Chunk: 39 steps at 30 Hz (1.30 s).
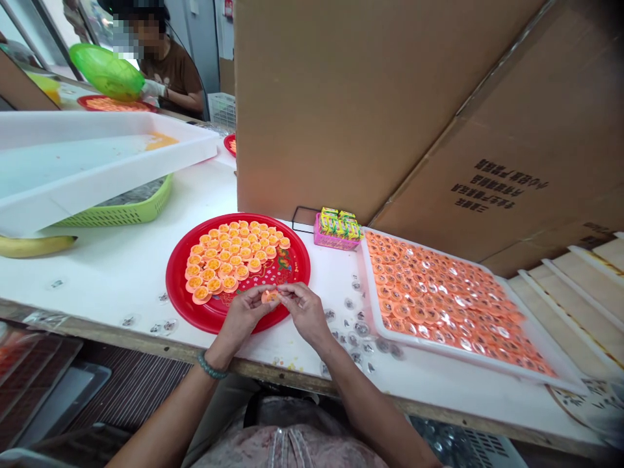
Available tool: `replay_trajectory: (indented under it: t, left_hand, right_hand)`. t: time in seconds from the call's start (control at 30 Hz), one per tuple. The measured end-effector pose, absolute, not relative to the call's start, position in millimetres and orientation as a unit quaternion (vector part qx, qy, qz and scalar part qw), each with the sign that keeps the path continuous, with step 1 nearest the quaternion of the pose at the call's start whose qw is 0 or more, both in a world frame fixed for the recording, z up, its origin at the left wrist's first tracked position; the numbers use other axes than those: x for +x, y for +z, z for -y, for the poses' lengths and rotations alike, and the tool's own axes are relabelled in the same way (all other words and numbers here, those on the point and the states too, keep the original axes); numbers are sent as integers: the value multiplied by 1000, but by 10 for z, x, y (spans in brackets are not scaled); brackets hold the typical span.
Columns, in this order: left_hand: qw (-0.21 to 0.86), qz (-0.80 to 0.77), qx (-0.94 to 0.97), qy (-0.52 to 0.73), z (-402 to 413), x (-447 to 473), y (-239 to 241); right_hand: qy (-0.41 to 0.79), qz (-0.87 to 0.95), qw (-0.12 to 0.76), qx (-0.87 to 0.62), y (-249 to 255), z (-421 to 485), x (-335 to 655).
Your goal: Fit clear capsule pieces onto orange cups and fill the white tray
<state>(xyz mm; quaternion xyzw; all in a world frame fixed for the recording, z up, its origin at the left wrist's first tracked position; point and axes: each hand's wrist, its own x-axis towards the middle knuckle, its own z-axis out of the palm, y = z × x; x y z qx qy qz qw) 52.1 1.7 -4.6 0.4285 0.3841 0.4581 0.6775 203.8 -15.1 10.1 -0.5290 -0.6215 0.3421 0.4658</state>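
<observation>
- The left hand [245, 314] grasps one side of an orange piece [271, 297] between thumb and fingers.
- The right hand [304, 314] has its grip closed on the other side of the same piece, fingertips close to the left hand's.
- That piece is held over the near right part of a round red tray [176, 279], which lies on the white bench [117, 273].
- Many similar orange discs [224, 255] cover the far and left part of the red tray; its patterned base shows near the hands.
- A beaded bracelet [212, 365] circles the left wrist.
- Right of the red tray, small clear discs [361, 329] lie scattered on the bench, beside a white tray [468, 357] full of shiny orange pieces [429, 286].
- A pink basket [336, 242] of yellow-green packets [338, 225] stands beyond, close to a large cardboard box [341, 97].
- On the left, a banana [39, 246] lies near a green basket [131, 212], with a white tub [188, 153] above that basket.
- Farther back, a co-worker [180, 71] holds a tilted green bowl [104, 73] above another red tray [88, 103].
</observation>
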Motion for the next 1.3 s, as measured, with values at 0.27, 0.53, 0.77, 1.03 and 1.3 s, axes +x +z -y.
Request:
replay_trajectory:
  t: [0.27,0.53,0.77,1.03,1.3]
  left_hand:
    - [649,-405,432,477,-3,502,-59]
    - [678,-388,402,478,-5,515,-8]
    - [706,-361,391,467,5,509,-20]
    - [660,-407,462,431,-18,515,35]
    - [573,-476,564,357,-71,401,-127]
  right_hand:
    - [195,729,434,-493,151,252,1993]
    - [232,724,408,-505,91,273,2024]
    - [291,705,406,-503,87,198,1995]
    - [441,618,410,-505,132,98,2122]
    - [287,672,359,-580,-81,39,1964]
